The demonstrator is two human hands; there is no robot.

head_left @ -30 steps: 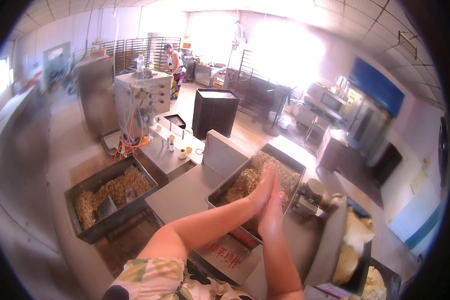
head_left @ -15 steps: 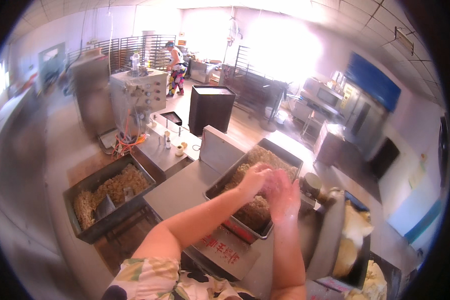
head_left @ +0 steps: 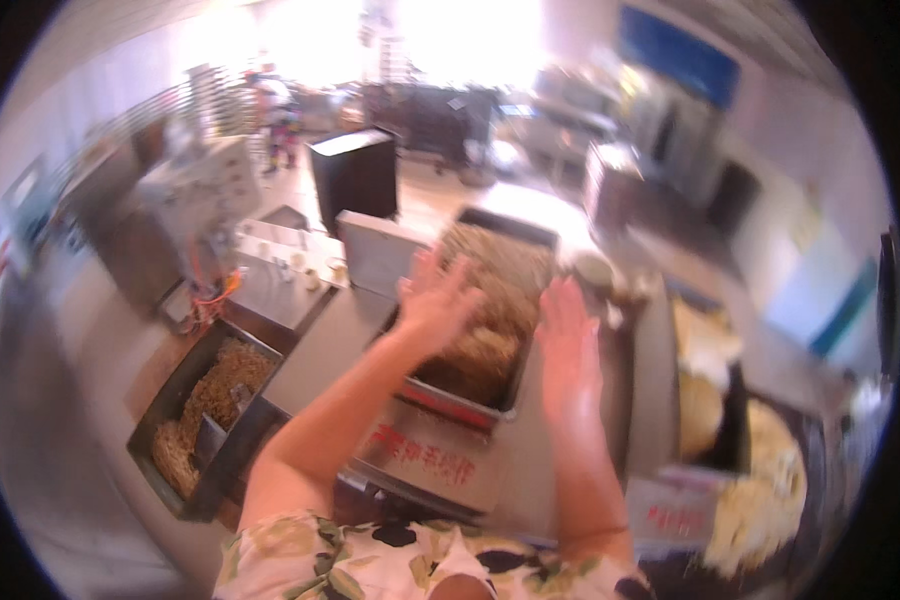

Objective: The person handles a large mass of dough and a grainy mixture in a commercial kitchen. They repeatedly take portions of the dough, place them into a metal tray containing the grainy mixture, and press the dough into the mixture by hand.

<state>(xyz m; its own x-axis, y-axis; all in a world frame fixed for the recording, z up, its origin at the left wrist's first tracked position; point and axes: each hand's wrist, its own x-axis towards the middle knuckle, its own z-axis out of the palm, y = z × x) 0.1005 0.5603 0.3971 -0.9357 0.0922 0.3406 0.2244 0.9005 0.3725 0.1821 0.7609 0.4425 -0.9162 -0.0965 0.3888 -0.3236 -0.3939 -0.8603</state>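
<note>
Now, going left to right, the left hand (head_left: 435, 300) is hovering with fingers spread wide and gripping nothing, just over the near-left part of the metal tray (head_left: 470, 400) of tangled noodles (head_left: 495, 300). That tray is running lengthwise away from the person, so the noodles are lying directly beneath and ahead of this hand, which is the nearer one. The right hand (head_left: 567, 345) is hanging flat and open, also empty, at the tray's right rim. Half a second ago both hands were pressed close together low over the noodles; they are now lifting and parting
</note>
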